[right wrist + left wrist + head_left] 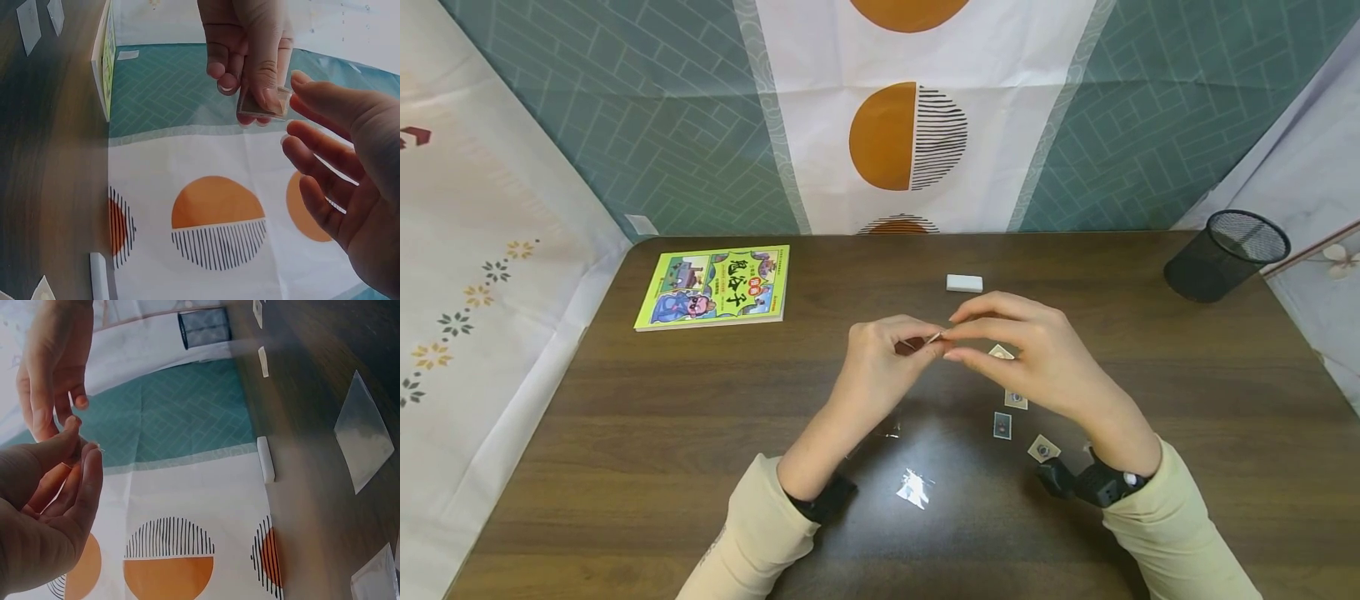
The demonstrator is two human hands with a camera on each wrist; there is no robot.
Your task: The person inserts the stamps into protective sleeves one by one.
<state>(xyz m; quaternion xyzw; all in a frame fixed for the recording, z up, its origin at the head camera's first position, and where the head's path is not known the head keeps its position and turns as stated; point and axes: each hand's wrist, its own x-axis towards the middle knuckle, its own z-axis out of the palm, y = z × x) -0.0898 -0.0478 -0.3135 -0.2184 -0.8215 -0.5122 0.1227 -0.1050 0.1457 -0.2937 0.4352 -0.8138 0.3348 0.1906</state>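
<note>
My left hand [883, 354] pinches a small clear plastic sleeve [280, 101] between thumb and fingers, raised above the table. Something flat and brownish shows inside the sleeve in the right wrist view. Close beside it, my right hand [1037, 354] has its fingers spread and slightly bent, its fingertips near the sleeve's edge and nothing gripped. Below the right hand lie several small stamp-like cards: a dark blue card [1002, 425], a beige card [1043, 448] and others partly covered by the hand. Nearer the body, a shiny clear sleeve [913, 488] lies flat on the table.
A green illustrated book [715, 287] lies at the back left of the brown table [625, 450]. A small white block [964, 283] sits behind the hands. At the back right stands a black mesh bin [1206, 271]. Patterned cloth [700, 125] hangs along the back.
</note>
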